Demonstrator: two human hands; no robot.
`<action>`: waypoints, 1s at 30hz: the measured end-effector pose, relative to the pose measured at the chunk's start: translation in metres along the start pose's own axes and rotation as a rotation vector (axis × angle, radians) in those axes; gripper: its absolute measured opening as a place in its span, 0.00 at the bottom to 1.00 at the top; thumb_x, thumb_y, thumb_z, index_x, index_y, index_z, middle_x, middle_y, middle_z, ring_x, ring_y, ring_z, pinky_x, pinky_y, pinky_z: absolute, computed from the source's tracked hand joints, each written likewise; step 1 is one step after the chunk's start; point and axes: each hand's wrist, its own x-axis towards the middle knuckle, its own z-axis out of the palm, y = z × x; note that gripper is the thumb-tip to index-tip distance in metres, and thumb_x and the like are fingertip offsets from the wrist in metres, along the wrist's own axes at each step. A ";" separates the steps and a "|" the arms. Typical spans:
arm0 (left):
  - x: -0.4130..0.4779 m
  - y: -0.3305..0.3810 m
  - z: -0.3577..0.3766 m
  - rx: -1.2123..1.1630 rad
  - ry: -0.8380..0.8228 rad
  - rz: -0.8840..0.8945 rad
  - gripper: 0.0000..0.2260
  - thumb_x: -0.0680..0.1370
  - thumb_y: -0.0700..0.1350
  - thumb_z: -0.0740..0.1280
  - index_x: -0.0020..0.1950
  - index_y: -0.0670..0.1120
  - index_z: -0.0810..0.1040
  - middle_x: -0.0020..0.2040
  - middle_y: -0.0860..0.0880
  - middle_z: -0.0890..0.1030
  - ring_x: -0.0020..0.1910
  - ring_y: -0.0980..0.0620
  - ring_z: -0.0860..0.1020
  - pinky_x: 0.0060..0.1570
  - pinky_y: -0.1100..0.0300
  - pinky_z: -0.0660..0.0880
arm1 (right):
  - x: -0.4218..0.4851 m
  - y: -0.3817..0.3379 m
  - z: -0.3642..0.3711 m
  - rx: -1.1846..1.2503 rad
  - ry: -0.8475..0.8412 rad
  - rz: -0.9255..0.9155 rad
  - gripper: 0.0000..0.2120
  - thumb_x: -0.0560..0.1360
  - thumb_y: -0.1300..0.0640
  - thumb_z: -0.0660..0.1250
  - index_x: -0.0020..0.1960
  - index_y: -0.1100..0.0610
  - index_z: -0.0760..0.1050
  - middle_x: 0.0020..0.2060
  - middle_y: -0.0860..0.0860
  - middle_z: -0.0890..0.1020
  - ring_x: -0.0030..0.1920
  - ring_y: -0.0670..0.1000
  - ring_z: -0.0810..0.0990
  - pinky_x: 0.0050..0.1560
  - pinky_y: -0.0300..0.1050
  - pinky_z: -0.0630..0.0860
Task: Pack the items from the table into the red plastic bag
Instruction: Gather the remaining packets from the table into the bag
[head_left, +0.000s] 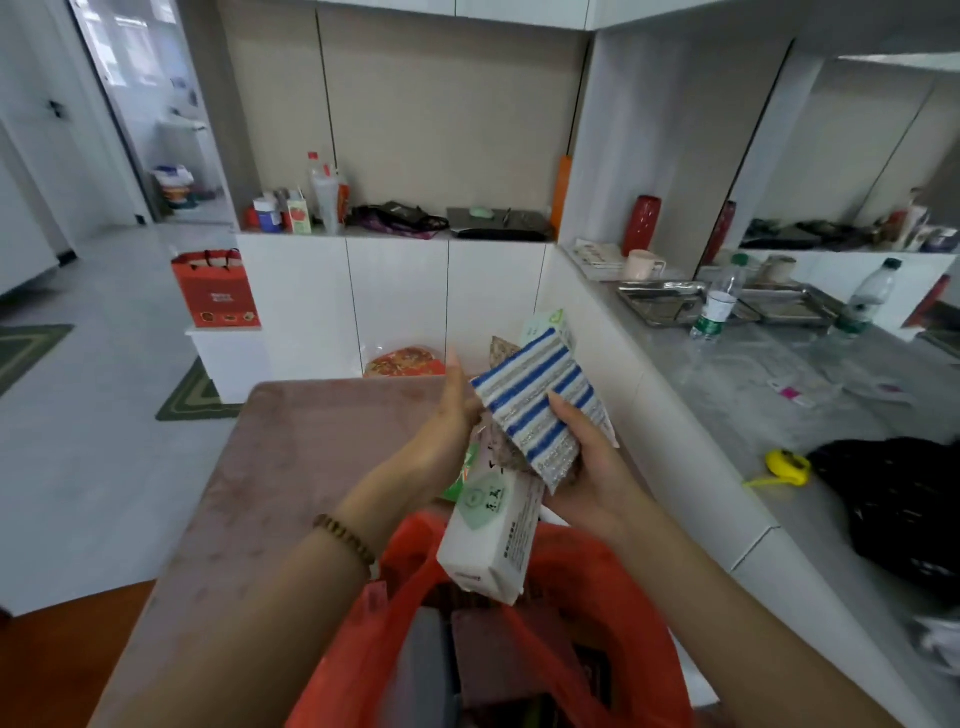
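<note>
The red plastic bag (597, 597) stands open at the near edge of the pink table (291, 467), with dark items inside. A white tissue pack (491, 535) tilts over the bag's mouth. Above it I hold a stack of flat items, topped by a blue-and-white striped cloth (535, 400) with a pale green packet behind it. My right hand (587, 457) grips the stack from below, thumb on the cloth. My left hand (449, 415) presses flat against the stack's left side, fingers straight. A green-edged packet shows under the left hand.
A grey counter (753, 395) runs along the right with two water bottles (719, 304), metal trays, a yellow tape measure (787, 465) and a black bag (904, 509). White cabinets stand behind the table. A red paper gift bag (215, 288) sits on a low white stand at left.
</note>
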 end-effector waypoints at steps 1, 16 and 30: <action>-0.011 -0.003 -0.002 0.008 -0.025 -0.018 0.39 0.73 0.70 0.36 0.71 0.51 0.68 0.73 0.47 0.68 0.71 0.49 0.66 0.71 0.51 0.62 | -0.009 0.003 0.000 0.002 -0.006 -0.012 0.35 0.59 0.49 0.80 0.63 0.58 0.77 0.60 0.58 0.80 0.57 0.57 0.80 0.54 0.50 0.79; -0.104 -0.134 -0.012 0.478 0.427 0.095 0.11 0.75 0.49 0.69 0.50 0.42 0.78 0.40 0.46 0.81 0.38 0.56 0.80 0.40 0.60 0.71 | -0.128 0.038 -0.040 -0.077 0.052 0.081 0.40 0.47 0.44 0.82 0.56 0.56 0.80 0.44 0.56 0.85 0.40 0.54 0.85 0.41 0.47 0.82; -0.159 -0.024 -0.077 -0.229 0.128 0.203 0.13 0.83 0.43 0.53 0.63 0.45 0.73 0.25 0.56 0.63 0.20 0.61 0.57 0.20 0.70 0.53 | -0.146 0.102 0.008 -0.229 0.159 0.364 0.17 0.63 0.49 0.73 0.47 0.58 0.85 0.43 0.57 0.85 0.40 0.55 0.84 0.45 0.45 0.79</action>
